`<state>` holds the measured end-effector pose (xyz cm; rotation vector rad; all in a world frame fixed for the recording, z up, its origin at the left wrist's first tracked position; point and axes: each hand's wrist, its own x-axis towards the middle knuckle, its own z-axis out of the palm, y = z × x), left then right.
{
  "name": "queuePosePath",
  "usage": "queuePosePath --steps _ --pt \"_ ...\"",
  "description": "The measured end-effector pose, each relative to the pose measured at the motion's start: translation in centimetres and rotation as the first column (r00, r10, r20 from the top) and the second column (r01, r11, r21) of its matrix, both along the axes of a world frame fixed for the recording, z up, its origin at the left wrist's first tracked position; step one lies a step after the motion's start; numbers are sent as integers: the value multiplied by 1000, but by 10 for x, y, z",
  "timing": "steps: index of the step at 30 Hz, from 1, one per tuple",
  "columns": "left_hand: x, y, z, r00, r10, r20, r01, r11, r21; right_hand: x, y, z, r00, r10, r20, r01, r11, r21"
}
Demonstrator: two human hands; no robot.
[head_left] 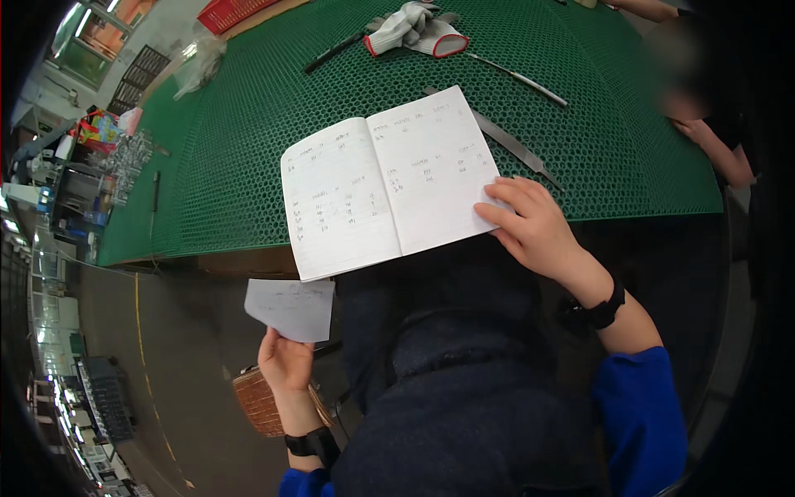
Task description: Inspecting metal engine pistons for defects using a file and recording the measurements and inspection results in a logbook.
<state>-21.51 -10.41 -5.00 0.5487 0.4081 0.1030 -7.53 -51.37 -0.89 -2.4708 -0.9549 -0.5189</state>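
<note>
An open notebook (439, 207) with handwritten lines on both pages lies at the near edge of the green table, its lower left part jutting past the edge. My right hand (534, 228) grips the notebook's right page at the lower right corner, fingers on top and thumb at the edge. Left of the notebook and lower, my left hand (286, 359) pinches a small white slip of paper (291, 308) by its bottom edge, off the table. Faint writing shows on the slip.
Beyond the notebook lie a flat file (517, 145), a thin handled tool (530, 85), grey-white work gloves (418, 35) with red cuffs and a dark rod (334, 52). A red crate (236, 12) stands at the far left. Another person's arm (719, 149) rests at the table's right.
</note>
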Motion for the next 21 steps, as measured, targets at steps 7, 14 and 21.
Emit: queuePosePath --steps 7,14,21 --pt "32 -16 -6 957 -197 214 207 978 -28 -4 3 -11 998 -44 55 37 991 128" --pt "53 -47 42 952 -178 247 162 983 84 -22 13 -10 995 -94 -19 95 950 299" --pt "111 -129 75 646 -693 321 559 715 420 -8 9 -10 888 118 -445 333 505 796"
